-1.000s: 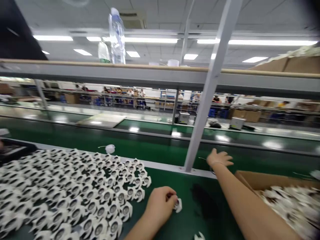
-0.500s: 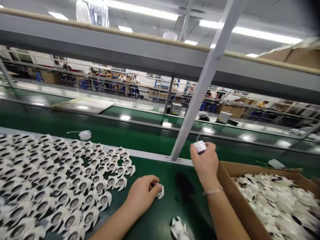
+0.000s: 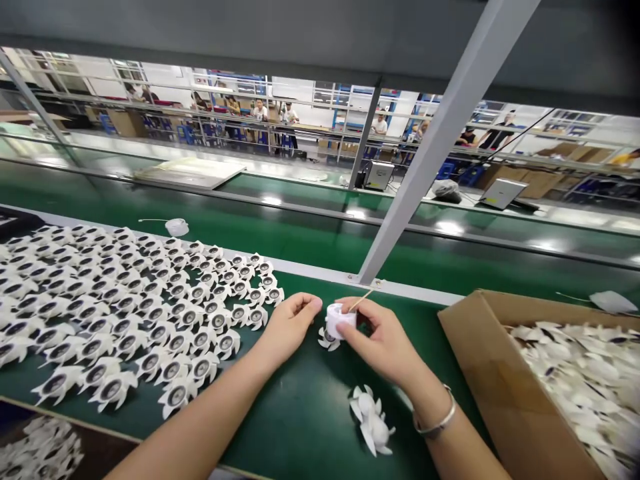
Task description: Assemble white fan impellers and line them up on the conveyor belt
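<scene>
My right hand (image 3: 375,337) is closed around a small white cup (image 3: 341,323) with a thin wooden stick (image 3: 362,300) slanting up out of it. Just beneath the cup, partly hidden by it, a white fan impeller (image 3: 327,341) rests on the green work surface. To the left of the cup is my left hand (image 3: 293,323), thumb and fingertips pinched together, with nothing visible between them. Nearer to me, white fan impellers (image 3: 372,420) lie clustered with their blades spread. Rows of similar impellers (image 3: 175,343), dark round hubs facing up, cover the left side.
At right stands a cardboard box (image 3: 480,373) heaped with white impellers. A slanted metal post (image 3: 425,173) rises behind my hands. Beyond the ledge, a white piece with a thin tail (image 3: 177,227) sits on the green belt (image 3: 280,247). People work in the background.
My right hand has brought the white cup down and left, over the impeller. My left hand has let go of that impeller. The view has tilted down.
</scene>
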`<action>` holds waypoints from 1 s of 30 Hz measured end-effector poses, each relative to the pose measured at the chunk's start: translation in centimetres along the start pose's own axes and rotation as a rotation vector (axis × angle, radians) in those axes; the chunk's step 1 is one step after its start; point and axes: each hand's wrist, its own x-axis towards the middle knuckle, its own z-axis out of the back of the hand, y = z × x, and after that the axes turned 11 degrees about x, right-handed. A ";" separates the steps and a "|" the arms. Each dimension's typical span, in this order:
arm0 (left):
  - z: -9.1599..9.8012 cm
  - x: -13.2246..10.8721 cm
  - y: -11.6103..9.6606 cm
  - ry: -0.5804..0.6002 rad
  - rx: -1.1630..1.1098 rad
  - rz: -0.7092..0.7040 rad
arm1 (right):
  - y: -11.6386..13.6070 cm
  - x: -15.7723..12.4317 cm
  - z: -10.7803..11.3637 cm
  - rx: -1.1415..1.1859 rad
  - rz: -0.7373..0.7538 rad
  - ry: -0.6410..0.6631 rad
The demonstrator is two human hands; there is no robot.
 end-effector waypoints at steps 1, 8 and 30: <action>0.0 0.0 0.0 0.002 -0.025 0.001 | 0.1 -0.1 0.0 -0.026 0.033 0.051; -0.1 0.0 0.2 0.088 0.024 -0.059 | -0.4 -0.5 0.1 -0.210 0.059 0.287; 0.1 -0.3 -0.6 0.159 -0.078 -0.012 | -0.6 0.1 0.4 0.444 -0.313 -0.045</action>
